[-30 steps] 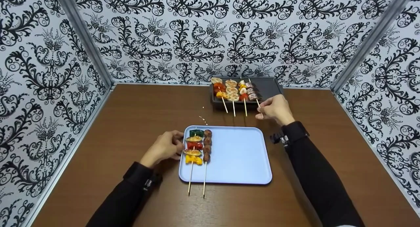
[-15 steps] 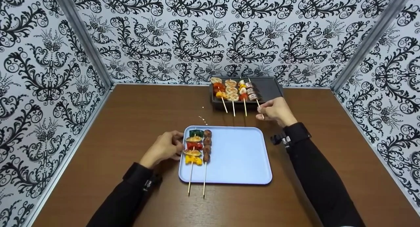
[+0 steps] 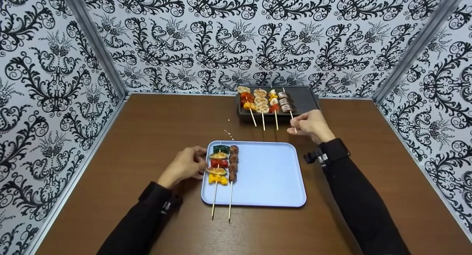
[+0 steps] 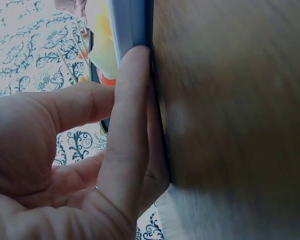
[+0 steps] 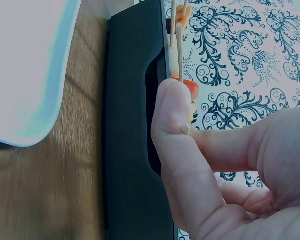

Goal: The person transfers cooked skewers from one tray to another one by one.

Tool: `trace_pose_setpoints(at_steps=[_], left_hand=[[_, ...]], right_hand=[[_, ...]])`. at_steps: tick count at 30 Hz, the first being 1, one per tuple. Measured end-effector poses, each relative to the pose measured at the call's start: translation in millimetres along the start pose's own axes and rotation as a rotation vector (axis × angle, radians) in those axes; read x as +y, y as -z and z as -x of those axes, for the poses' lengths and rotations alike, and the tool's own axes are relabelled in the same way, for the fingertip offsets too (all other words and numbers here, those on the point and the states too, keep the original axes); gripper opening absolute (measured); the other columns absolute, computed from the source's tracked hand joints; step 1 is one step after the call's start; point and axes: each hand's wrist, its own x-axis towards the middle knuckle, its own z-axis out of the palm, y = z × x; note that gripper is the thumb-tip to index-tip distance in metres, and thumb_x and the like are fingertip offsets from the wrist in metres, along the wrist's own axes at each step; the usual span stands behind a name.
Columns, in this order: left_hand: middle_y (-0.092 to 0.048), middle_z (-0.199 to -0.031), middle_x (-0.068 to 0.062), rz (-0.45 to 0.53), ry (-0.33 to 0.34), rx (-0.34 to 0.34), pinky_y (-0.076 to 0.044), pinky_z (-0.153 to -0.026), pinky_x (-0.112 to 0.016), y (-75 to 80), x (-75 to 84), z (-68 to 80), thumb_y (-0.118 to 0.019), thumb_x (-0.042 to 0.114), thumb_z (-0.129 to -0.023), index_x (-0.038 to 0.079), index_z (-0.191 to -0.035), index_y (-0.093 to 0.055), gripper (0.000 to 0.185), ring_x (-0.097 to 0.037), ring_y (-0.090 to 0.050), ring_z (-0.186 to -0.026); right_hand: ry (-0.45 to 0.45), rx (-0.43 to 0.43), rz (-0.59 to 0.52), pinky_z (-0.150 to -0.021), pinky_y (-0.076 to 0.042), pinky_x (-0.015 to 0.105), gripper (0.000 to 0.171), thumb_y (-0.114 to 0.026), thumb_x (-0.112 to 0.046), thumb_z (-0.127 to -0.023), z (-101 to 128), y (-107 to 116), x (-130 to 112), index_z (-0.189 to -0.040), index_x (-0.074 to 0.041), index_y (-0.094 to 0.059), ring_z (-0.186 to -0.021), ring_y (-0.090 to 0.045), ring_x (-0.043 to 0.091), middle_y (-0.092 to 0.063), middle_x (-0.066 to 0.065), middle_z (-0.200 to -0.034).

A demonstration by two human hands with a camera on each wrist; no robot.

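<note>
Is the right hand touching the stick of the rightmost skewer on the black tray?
Touching. The right wrist view shows the right hand pinching the skewer stick between thumb and forefinger, beside the black tray.

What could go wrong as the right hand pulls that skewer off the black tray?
1. The right hand pinches only the bare stick end of the meat skewer; lifted from there, the loaded end may sag or twist.
2. It lies close beside the neighbouring skewer on the black tray, so dragging it could nudge that one.
3. The left hand only rests against the blue tray edge, so a bump could shift the tray.
</note>
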Motion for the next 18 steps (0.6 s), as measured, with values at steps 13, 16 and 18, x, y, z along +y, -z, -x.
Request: trace_pose_setpoints(at_steps=[13, 16, 18], left_hand=[[-0.062, -0.095, -0.017, 0.007, 0.003, 0.003, -0.067, -0.061, -0.04, 0.1, 0.8, 1.2, -0.067, -0.006, -0.09, 0.0, -0.142, -0.059, 0.053, -0.028, -0.07, -0.073], [-0.063, -0.095, -0.017, 0.003, 0.006, 0.004, -0.067, -0.061, -0.039, 0.0, 0.2, 0.7, -0.068, -0.006, -0.091, 0.001, -0.142, -0.059, 0.052, -0.028, -0.07, -0.073], [-0.063, -0.096, -0.018, 0.002, 0.003, 0.002, -0.067, -0.061, -0.039, 0.1, -0.1, 0.2, -0.068, -0.006, -0.092, 0.0, -0.142, -0.059, 0.052, -0.028, -0.07, -0.073]], right_hand=[[0.04, 0.052, -0.029, -0.085, -0.065, 0.035, 0.029, -0.06, 0.01, -0.096, 8, 3, -4, -0.123, 0.021, -0.055, -0.075, -0.076, 0.023, -0.054, 0.024, -0.115], [0.036, 0.05, -0.038, -0.086, -0.065, 0.036, 0.032, -0.061, 0.009, -0.096, 11, 2, -4, -0.126, 0.02, -0.054, -0.076, -0.076, 0.024, -0.055, 0.025, -0.117], [0.037, 0.049, -0.04, -0.086, -0.065, 0.037, 0.034, -0.062, 0.009, -0.096, 14, 2, -4, -0.127, 0.02, -0.054, -0.076, -0.076, 0.024, -0.055, 0.025, -0.118]])
